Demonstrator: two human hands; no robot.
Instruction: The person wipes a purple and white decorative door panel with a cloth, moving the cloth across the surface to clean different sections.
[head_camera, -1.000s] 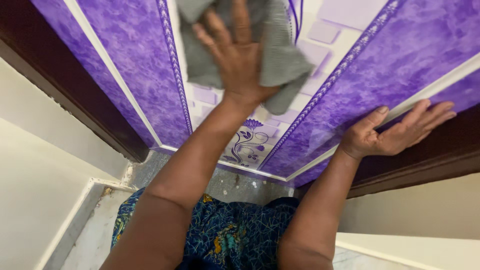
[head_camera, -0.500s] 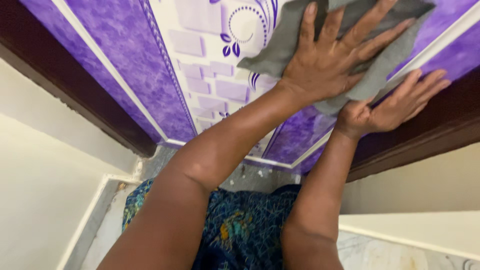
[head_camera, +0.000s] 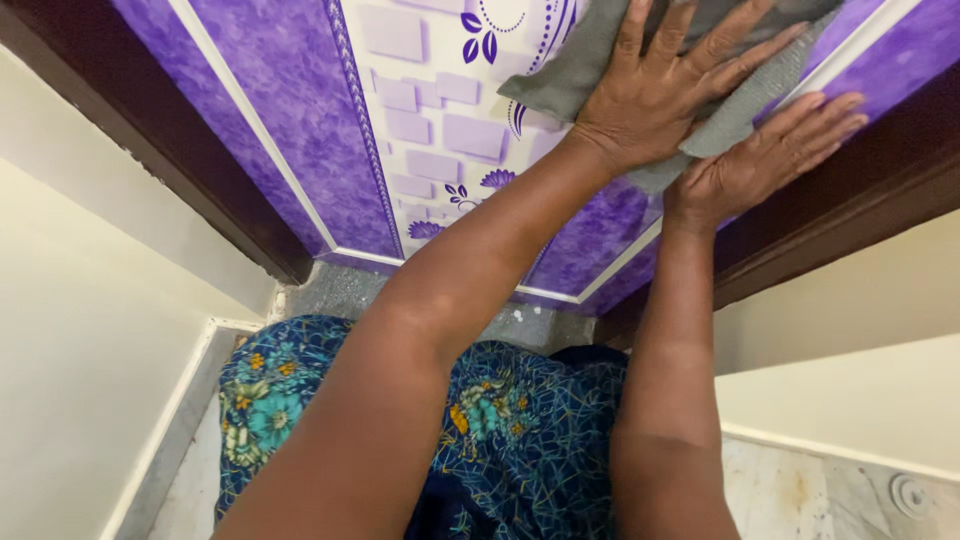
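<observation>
A purple door (head_camera: 290, 120) with a pale centre panel of brick and flower patterns fills the top of the view. My left hand (head_camera: 660, 85) lies with fingers spread on a grey cloth (head_camera: 570, 75), pressing it flat against the upper right of the door. Just below and to the right, my right hand (head_camera: 765, 160) rests open and flat on the door's right edge, its thumb side touching the cloth's lower corner. It holds nothing.
A dark brown door frame (head_camera: 150, 130) runs down the left and another part (head_camera: 870, 190) along the right. Cream walls (head_camera: 70, 330) stand on both sides. Below are my blue floral garment (head_camera: 500, 420), a speckled threshold (head_camera: 350, 290) and marble floor (head_camera: 800, 490) with a small round drain cover (head_camera: 910, 495).
My left hand has swept the cloth from the door's centre panel to its upper right, up against my right hand. My right hand has stayed on the door's edge.
</observation>
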